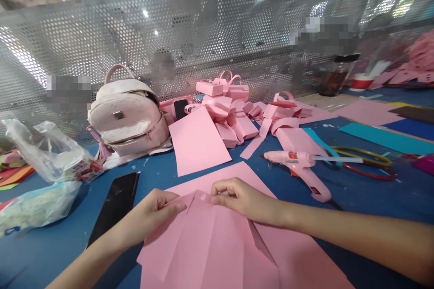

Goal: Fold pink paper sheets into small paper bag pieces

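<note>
A creased sheet of pink paper [210, 244] lies in front of me, with fold lines running lengthwise and its right side bent up. My left hand [159, 210] pinches its far left edge between thumb and fingers. At the far edge, a little to the right, my right hand [233, 196] is closed on the same paper, its fingers curled. Beneath is a larger flat pink sheet [298, 257]. Another pink sheet [200, 144] lies just beyond my hands. To the right rests a pink hot glue gun [298, 162] with a glue stick in its back.
A black phone [115, 203] lies left on the blue table [152, 167]. Behind stand a pale backpack [129, 113] and a heap of pink paper boxes [224, 108]. Plastic bags [44, 203] sit far left. Scissors [369, 167] and blue paper strips [389, 137] lie right, near a dark jar [334, 79].
</note>
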`<action>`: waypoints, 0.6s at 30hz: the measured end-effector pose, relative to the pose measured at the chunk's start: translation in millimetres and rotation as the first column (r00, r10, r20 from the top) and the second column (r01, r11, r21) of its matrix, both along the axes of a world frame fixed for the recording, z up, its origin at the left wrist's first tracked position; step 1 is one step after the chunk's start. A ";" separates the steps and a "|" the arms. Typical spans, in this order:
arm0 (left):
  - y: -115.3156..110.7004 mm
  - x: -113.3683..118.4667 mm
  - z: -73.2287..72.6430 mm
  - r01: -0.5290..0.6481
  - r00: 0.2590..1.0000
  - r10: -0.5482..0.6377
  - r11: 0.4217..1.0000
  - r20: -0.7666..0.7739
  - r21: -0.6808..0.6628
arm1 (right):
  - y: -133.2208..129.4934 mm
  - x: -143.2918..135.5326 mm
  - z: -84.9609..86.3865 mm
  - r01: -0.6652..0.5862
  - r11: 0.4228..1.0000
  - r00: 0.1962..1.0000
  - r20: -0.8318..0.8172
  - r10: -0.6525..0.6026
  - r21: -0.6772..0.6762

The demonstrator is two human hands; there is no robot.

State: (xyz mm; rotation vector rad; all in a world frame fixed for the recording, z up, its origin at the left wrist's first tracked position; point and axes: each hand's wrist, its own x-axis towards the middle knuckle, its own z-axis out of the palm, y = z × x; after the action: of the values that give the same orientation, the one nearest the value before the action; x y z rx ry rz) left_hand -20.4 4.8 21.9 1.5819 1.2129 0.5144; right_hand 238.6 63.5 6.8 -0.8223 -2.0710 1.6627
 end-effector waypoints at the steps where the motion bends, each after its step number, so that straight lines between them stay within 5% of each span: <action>1: 0.4 -0.6 1.8 -0.006 1.000 0.006 1.000 -0.003 0.003 | 0.3 0.3 -0.2 0.002 1.000 1.000 0.000 -0.002 0.003; 18: -0.6 -15.2 11.6 -0.188 0.982 0.190 0.978 0.016 -0.092 | 7.5 3.7 -2.7 0.031 1.000 0.998 0.063 -0.031 0.003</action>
State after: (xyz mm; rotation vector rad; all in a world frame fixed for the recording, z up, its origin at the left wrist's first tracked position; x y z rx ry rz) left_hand -35.5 4.3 33.5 1.3881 1.3572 0.5904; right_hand 242.3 71.1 4.1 -0.9126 -2.0902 1.6386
